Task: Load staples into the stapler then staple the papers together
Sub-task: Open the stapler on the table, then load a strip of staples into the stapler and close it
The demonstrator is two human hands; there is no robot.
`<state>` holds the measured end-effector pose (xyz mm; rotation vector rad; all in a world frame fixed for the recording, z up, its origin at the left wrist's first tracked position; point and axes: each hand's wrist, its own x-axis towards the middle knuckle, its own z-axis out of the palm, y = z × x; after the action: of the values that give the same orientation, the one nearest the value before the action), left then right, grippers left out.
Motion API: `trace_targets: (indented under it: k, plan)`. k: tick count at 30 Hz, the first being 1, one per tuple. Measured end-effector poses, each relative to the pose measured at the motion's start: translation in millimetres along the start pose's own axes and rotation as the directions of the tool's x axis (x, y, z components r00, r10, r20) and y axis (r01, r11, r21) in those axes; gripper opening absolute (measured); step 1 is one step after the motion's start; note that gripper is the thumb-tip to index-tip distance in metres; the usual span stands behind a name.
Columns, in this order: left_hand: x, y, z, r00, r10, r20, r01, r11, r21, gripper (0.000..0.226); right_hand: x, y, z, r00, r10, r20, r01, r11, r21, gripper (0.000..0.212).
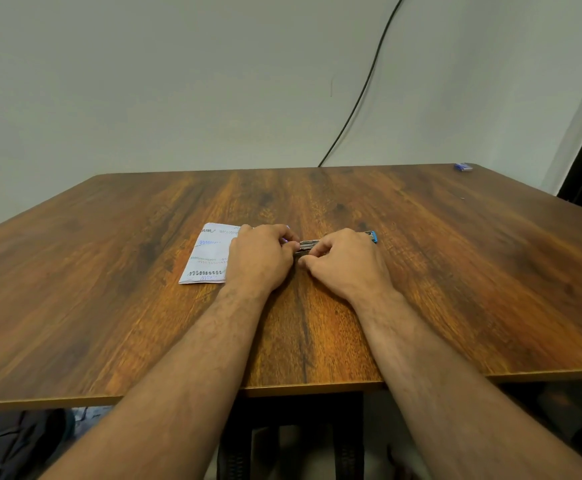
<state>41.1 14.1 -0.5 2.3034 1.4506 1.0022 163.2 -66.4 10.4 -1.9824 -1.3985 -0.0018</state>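
Head view: both hands, left [260, 259] and right [343, 263], grasp small blue-tipped metal stapler [309, 244] mid-surface beside folded scribbled papers [209, 254]; seat staples straight, then close gently.

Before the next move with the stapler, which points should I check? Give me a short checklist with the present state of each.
1. Both hands on the stapler: ok; left hand and right hand meet at it.
2. Metal staple channel exposed: ok.
3. Staples seated inside: cannot tell.
4. Papers within reach: ok, partly under the left hand.
5. Small blue box near: not ok, at the table's far right corner.
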Motion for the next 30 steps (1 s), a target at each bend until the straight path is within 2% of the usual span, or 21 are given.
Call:
trace_targets:
  k: [3, 9, 12, 14, 17, 19, 22, 26, 30]
  plan:
    - [0, 2, -1, 1.000, -0.015, 0.004, 0.015, 1.000, 0.025, 0.015, 3, 2, 3, 0.999, -0.007, 0.036, 0.007, 1.000, 0.011, 0.020]
    - [0, 3, -2, 1.000, 0.020, 0.005, -0.021, 0.992, 0.122, 0.025, 7, 6, 6, 0.998, -0.049, 0.043, 0.046, 0.997, 0.059, 0.011]
    - [0, 4, -2, 0.998, 0.045, -0.039, -0.038, 0.988, 0.147, 0.022, 6, 4, 7, 0.996, -0.086, -0.011, 0.087, 0.984, 0.156, 0.009]
    - [2, 3, 0, 0.998, 0.058, 0.004, -0.058, 0.989, 0.138, 0.025, 6, 3, 6, 0.993, -0.088, -0.078, 0.103, 0.972, 0.210, 0.010]
    - [2, -1, 5, 0.990, 0.059, 0.132, -0.087, 0.972, 0.219, 0.037, 5, 2, 3, 0.987, -0.075, -0.145, 0.111, 0.959, 0.262, 0.007]
    - [1, 2, 4, 0.986, 0.053, 0.161, -0.087, 0.972, 0.216, 0.038, 5, 2, 3, 0.984, -0.067, -0.167, 0.114, 0.952, 0.286, 0.006]
    - [0, 8, -2, 0.995, 0.026, 0.094, -0.039, 0.990, 0.139, 0.030, 4, 1, 3, 0.981, -0.069, -0.183, 0.122, 0.947, 0.298, 0.006]
    - [1, 7, -7, 0.996, -0.065, -0.061, 0.064, 0.998, -0.018, 0.019, 4, 2, 3, 0.976, -0.078, -0.201, 0.139, 0.941, 0.310, 0.006]
    - [-2, 11, -16, 0.981, -0.080, -0.177, 0.014, 0.938, -0.347, 0.017, 4, 4, 2, 0.980, -0.071, -0.185, 0.128, 0.940, 0.315, 0.007]
